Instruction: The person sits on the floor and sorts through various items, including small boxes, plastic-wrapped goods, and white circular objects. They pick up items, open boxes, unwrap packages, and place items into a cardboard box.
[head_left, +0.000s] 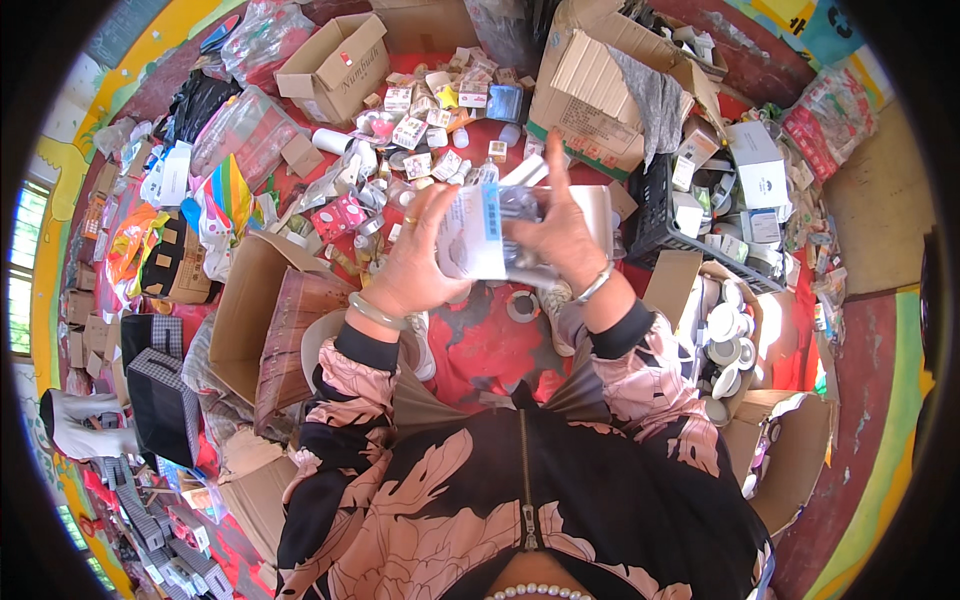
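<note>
Both my hands hold one clear plastic packet (500, 235) with a white and blue label, raised above the red floor. My left hand (415, 262) grips its left side, with a ring on one finger and a bangle at the wrist. My right hand (562, 235) closes over its right side, forefinger pointing up, and wears a metal bracelet. What is inside the packet looks grey and is hard to make out. My sleeves are black with a pink floral print.
Several small boxes and packets (430, 120) lie scattered beyond my hands. An open carton (245, 310) stands at my left, a black crate (655, 215) and large cartons (590, 95) at my right. A roll of tape (522, 305) lies below the packet. A carton of white lids (725, 340) is at right.
</note>
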